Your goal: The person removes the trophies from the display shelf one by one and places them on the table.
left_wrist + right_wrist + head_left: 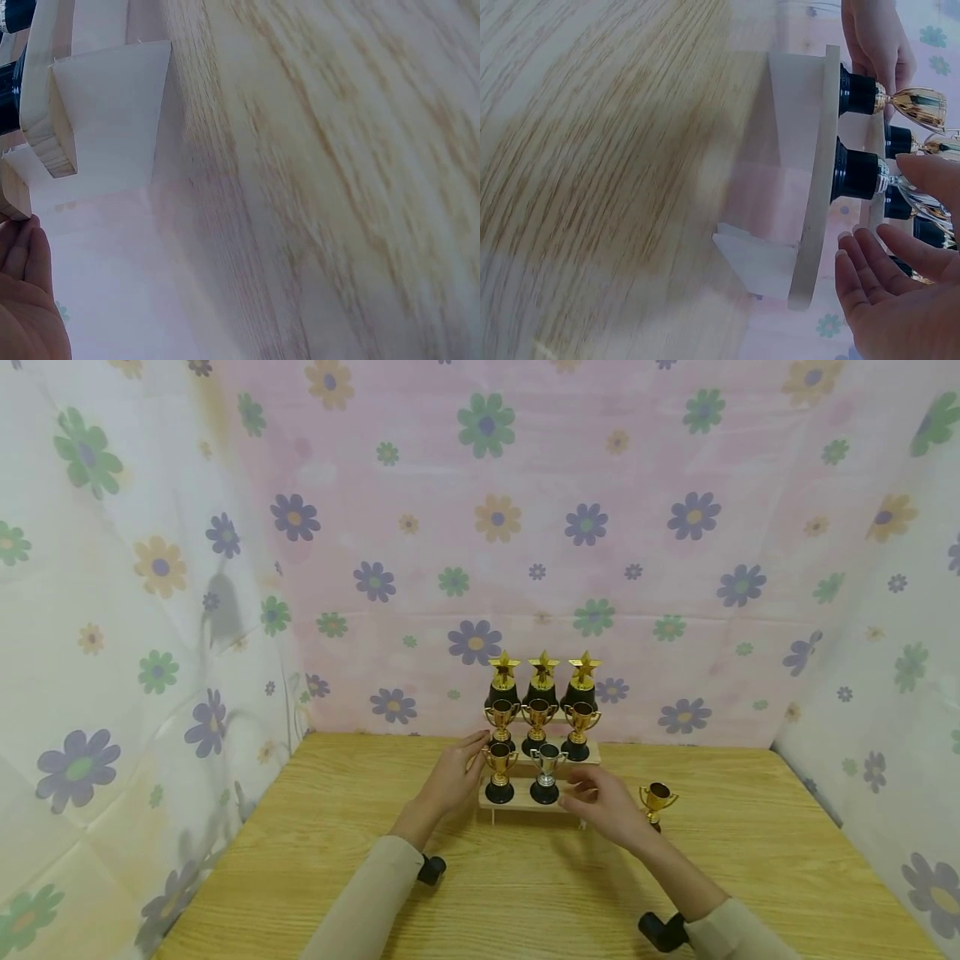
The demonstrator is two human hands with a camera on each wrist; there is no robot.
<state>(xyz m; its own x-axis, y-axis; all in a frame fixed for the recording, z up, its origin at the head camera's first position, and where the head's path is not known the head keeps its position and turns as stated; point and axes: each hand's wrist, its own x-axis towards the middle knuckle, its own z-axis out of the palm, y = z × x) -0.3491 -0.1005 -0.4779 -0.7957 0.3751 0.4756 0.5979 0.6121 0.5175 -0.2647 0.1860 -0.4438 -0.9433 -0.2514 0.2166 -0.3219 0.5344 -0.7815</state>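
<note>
A three-tier wooden stand (517, 805) holds small trophies. On its lowest shelf, a gold cup trophy (500, 768) stands left of a silver cup trophy (548, 770), both on black bases. My left hand (452, 777) is at the stand's left side; in the left wrist view, its fingertips (36, 225) meet the end of a shelf. Just right of the silver trophy is my right hand (606, 802), fingers loosely bent. In the right wrist view its thumb (926, 171) overlaps the silver cup, with a gap between thumb and fingers.
Gold star trophies (543, 681) line the top shelf and gold cups (538, 720) the middle one. Another gold cup trophy (657, 800) stands on the wooden table (750, 860), right of the stand, partly behind my right wrist. Flowered cloth (420, 568) encloses the table's back and sides.
</note>
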